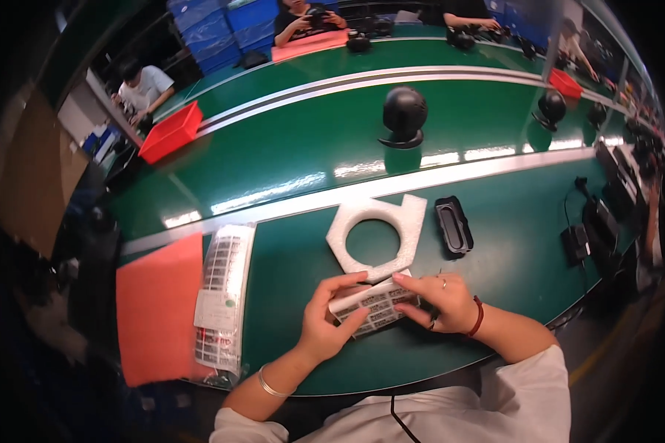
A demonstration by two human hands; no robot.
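Between my two hands is a sheet of labels [380, 308], white with rows of small dark printed stickers, curled over along its far edge. My left hand [326, 316] grips its left end between thumb and fingers. At the other end my right hand [445, 301] pinches the sheet. Just beyond them lies a white foam piece [339, 230] with a large round hole. To its right rests a black oblong case-like part [453, 227]. A clear plastic bag of label sheets [225, 280] lies to the left, beside an orange-pink sheet [159, 310].
Past a pale metal rail [288, 203] runs a green belt [288, 140] carrying a round black device on a stand [405, 111] and another farther right [550, 109]. A red tray [171, 134] sits far left. Black cables and adapters [576, 244] lie right. Other people work across the belt.
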